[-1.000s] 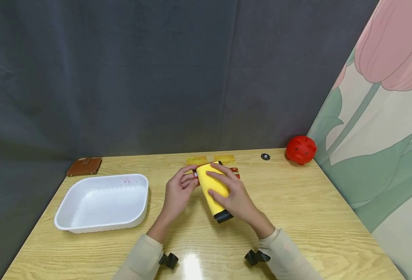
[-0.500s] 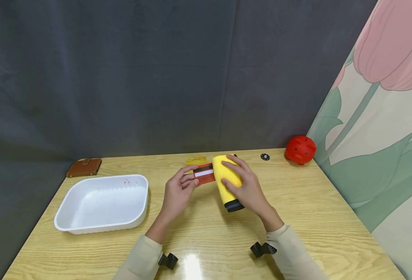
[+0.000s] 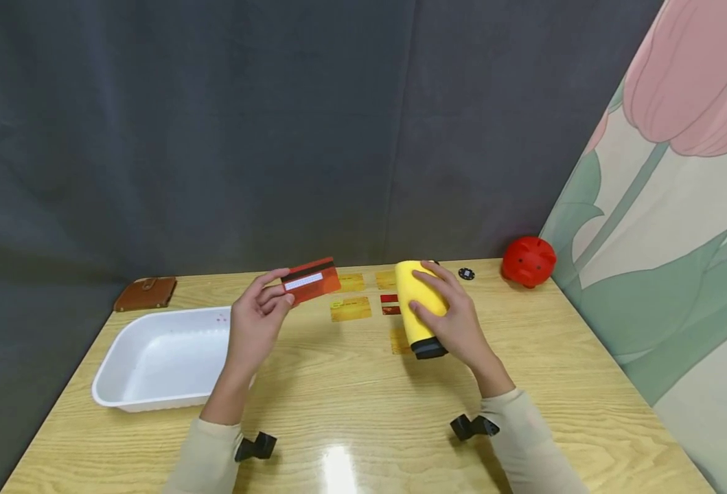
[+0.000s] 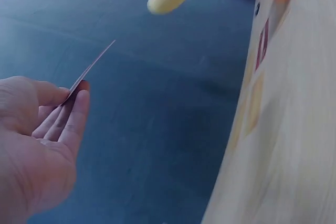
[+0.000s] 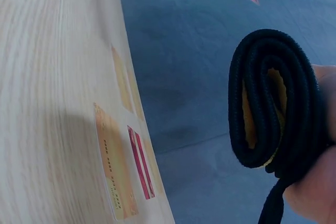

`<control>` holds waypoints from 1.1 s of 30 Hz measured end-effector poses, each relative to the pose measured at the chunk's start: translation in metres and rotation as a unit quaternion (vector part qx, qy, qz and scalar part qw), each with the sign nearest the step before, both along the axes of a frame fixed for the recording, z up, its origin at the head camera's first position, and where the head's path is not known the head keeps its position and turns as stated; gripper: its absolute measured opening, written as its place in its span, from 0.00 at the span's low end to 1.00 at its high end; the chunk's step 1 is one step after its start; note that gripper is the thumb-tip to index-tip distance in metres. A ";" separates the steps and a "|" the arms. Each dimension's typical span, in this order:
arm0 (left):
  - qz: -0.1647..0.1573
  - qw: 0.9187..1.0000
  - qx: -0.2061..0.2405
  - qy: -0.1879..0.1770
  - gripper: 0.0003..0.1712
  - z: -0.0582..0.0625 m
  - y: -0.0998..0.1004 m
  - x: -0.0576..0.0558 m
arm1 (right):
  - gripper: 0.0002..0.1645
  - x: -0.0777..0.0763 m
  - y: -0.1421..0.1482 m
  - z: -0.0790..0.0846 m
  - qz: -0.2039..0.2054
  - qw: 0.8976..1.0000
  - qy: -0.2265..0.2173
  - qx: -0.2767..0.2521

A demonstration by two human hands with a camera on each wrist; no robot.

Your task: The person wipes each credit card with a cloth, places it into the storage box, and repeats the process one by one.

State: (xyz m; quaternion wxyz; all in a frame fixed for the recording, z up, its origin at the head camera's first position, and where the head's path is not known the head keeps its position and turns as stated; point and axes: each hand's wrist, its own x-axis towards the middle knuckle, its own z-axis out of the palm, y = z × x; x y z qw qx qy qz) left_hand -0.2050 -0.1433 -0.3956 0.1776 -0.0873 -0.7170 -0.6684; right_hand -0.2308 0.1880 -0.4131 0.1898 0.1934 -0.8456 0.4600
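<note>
My left hand point(image 3: 255, 322) pinches a red bank card point(image 3: 311, 281) by its left end, raised above the table, with its black stripe and white strip showing. Seen edge-on in the left wrist view, the bank card point(image 4: 90, 67) sits between thumb and fingers. My right hand point(image 3: 456, 315) grips a rolled yellow cloth point(image 3: 417, 295) with black edging, held tilted over the table's cards. In the right wrist view the cloth's folded black end point(image 5: 268, 98) shows its layers and a hanging black strip. Card and cloth are well apart.
Several gold cards point(image 3: 351, 309) and a red-striped card point(image 3: 390, 304) lie on the wooden table point(image 3: 314, 412), some partly behind the cloth. A white basin point(image 3: 112, 384) stands left, a brown wallet point(image 3: 145, 294) behind it. A black chip point(image 3: 466, 274) and red piggy bank point(image 3: 528, 262) are back right.
My left hand has drawn the bank card left and up, away from the cloth. My right hand has moved right with the cloth, bringing more cards on the table into sight.
</note>
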 end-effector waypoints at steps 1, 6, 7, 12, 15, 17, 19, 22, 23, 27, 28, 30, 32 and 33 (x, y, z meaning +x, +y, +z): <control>0.004 1.000 -0.009 0.000 0.23 0.002 -0.008 0.002 | 0.31 0.000 0.001 0.001 -0.001 1.000 0.000 -0.001; 0.025 0.997 -0.074 -0.003 0.22 0.005 -0.053 0.014 | 0.31 0.000 0.003 0.003 -0.005 1.000 0.003 -0.006; 0.029 0.996 -0.086 -0.004 0.23 0.005 -0.062 0.017 | 0.31 0.000 0.004 0.003 -0.005 1.000 0.004 -0.007; 0.055 0.985 -0.161 -0.016 0.23 -0.001 -0.097 0.030 | 0.30 -0.001 0.005 0.002 0.000 1.000 -0.001 -0.011; 0.065 0.976 -0.204 -0.029 0.22 -0.008 -0.112 0.035 | 0.31 -0.001 0.005 0.002 0.000 1.000 -0.005 -0.010; 0.067 0.971 -0.228 -0.038 0.22 -0.013 -0.121 0.036 | 0.31 -0.001 0.006 0.002 -0.001 1.000 -0.005 -0.011; 0.067 0.966 -0.246 -0.044 0.22 -0.016 -0.129 0.036 | 0.31 0.000 0.006 0.002 -0.001 1.000 -0.004 -0.012; 0.067 0.959 -0.269 -0.059 0.22 -0.021 -0.141 0.038 | 0.31 -0.001 0.006 0.001 -0.002 1.000 -0.004 -0.011; 0.068 0.957 -0.275 -0.066 0.22 -0.022 -0.145 0.038 | 0.31 0.000 0.006 0.001 -0.002 1.000 -0.005 -0.010; 0.073 0.949 -0.293 -0.094 0.21 -0.028 -0.154 0.037 | 0.31 -0.001 0.007 0.001 -0.002 1.000 -0.001 -0.009; 0.069 0.946 -0.298 -0.103 0.21 -0.029 -0.155 0.036 | 0.31 0.000 0.007 0.001 -0.002 1.000 -0.001 -0.010; 0.058 0.942 -0.307 -0.121 0.20 -0.032 -0.156 0.033 | 0.31 -0.001 0.007 0.001 -0.001 1.000 0.000 -0.011; 0.046 0.937 -0.316 -0.138 0.20 -0.035 -0.157 0.031 | 0.31 0.000 0.006 0.001 0.002 1.000 -0.003 -0.013; 0.040 0.936 -0.319 -0.145 0.20 -0.036 -0.157 0.030 | 0.31 0.000 0.006 0.000 0.004 1.000 -0.005 -0.013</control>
